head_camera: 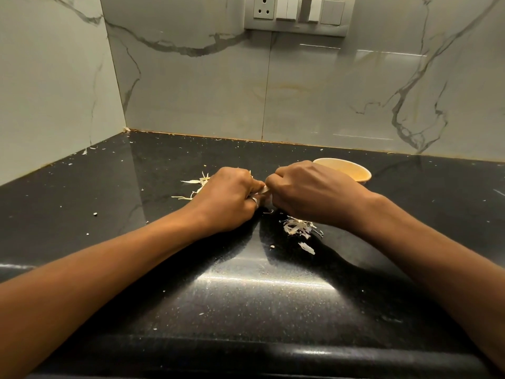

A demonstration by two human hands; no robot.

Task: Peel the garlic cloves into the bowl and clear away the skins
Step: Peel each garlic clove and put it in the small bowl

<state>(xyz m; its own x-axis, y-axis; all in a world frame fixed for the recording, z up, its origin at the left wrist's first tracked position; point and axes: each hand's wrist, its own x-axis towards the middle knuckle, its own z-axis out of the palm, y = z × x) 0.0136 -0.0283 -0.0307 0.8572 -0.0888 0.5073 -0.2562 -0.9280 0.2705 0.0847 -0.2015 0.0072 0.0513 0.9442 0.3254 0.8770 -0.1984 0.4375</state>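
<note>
On counter, centre: left hand (232, 196) and right hand (306, 192) pinched one pale garlic clove (264, 190).
Clove axis: mostly hidden, cannot tell.
Round tan bowl (352, 172): 2 o'clock of the hands.
Papery white skins (296, 228): 5 o'clock.

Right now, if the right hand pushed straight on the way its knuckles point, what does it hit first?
The left hand. The right hand points left, both hands pinching a garlic clove between them, so the fingertips already meet there. Depth hardly matters.

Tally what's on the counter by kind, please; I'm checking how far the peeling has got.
Hands: 2, closed together on one pale piece, likely garlic
Bowl: 1, contents hidden
Skin piles: 2, one behind the left hand, one under the right wrist
Total: 6, not counting scattered flecks
</note>
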